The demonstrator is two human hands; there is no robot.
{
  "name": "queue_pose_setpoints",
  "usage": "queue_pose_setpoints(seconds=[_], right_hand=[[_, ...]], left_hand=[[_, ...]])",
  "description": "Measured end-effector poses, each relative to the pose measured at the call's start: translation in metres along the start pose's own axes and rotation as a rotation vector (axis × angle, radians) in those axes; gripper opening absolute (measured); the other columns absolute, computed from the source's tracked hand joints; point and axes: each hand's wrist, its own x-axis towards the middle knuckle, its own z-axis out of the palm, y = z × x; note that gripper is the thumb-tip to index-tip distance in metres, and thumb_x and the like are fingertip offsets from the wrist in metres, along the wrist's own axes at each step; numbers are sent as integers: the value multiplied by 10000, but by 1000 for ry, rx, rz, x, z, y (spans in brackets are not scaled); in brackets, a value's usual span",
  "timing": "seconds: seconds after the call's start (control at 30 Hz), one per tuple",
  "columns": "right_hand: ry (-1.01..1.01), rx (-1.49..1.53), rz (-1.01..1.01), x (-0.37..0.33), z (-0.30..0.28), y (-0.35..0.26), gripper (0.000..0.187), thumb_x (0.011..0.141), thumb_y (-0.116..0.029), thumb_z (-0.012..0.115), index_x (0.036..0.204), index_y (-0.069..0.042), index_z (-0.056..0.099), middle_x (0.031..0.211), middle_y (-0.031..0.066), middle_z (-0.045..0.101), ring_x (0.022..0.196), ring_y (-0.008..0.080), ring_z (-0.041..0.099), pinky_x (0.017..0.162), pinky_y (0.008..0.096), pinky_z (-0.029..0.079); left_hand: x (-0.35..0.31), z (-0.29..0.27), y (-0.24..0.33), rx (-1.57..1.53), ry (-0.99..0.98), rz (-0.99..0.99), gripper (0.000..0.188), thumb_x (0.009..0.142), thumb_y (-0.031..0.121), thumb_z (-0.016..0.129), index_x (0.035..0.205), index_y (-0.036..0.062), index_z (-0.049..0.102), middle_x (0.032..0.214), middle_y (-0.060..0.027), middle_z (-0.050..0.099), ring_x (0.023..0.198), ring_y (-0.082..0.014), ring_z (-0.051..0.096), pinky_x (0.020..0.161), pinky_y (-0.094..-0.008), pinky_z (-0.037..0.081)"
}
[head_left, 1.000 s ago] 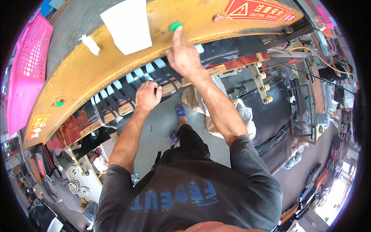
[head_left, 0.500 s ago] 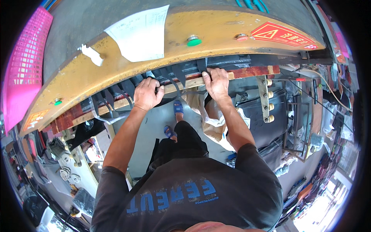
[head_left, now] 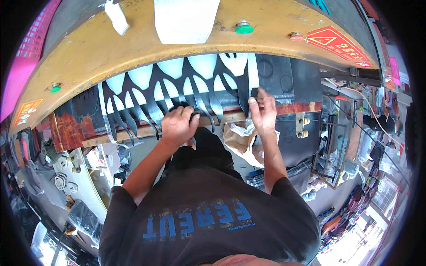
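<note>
A black cut-out sheet (head_left: pixel 187 74) lies on the worktop (head_left: pixel 73 133). The left hand (head_left: pixel 178 125) curls at its front edge, any pinch unclear; the right hand (head_left: pixel 265 113), fingers slightly spread, is near its right end.

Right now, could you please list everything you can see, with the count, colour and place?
Curved metal beam: one, yellow, across the top.
Paper sheet: one, white, on the beam.
Round buttons: three, two green, one red, on the beam.
Warning labels: two, red and orange, beam's ends.
Perforated plastic basket: one, pink, upper left.
Wooden board: one, reddish, below the beam.
Long flexible strips: several, black, over the board's edge.
Crumpled sack: one, whitish, right of centre.
Clutter: uncountable, mixed colours, around the rim.
Shirt: one, dark grey, lower middle.
Left hand: one, bare, at the strips.
Right hand: one, bare, right of it.
</note>
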Motion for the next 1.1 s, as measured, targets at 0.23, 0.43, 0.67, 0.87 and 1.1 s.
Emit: queue_pose_setpoints(seconds=[0.23,0.43,0.67,0.87,1.1], right_hand=[[-169,-545,-147,56,47,-60,900,841,-553,842,1587,-137,559,1632,327,428,1443,546,456,1196,555,427],[-326,-641,-28,8,49,-62,851,774,-325,840,1581,-212,594,1648,284,401,1420,526,489,1174,522,483],[-492,381,409,17,-48,-71,817,811,-177,840,1562,17,581,1257,138,762,1082,192,719,973,322,597],[-510,848,528,-5,-44,-50,612,966,-215,690,1531,3,603,1218,89,743,990,198,718,872,328,602],[-514,1075,590,-27,-34,-39,534,967,-320,697,1392,0,653,1160,138,784,985,284,784,898,422,656]], left_hand=[[28,49,64,-91,-43,324,168,835,189,747,917,43,736,968,-102,710,1047,-296,694,887,-438,573],[-43,80,55,-202,-14,448,312,895,139,710,1166,2,783,1335,-122,736,1332,-291,649,1176,-439,495],[-96,57,90,-241,-118,363,345,907,207,742,1187,6,765,1302,-121,734,1340,-302,631,1182,-448,477],[-48,16,149,-736,-384,-6,895,868,476,878,1402,-134,499,997,-273,759,911,-468,764,773,-513,607],[-23,16,104,-589,-371,236,271,1001,228,657,917,-30,672,803,-242,733,800,-421,763,742,-521,602]])
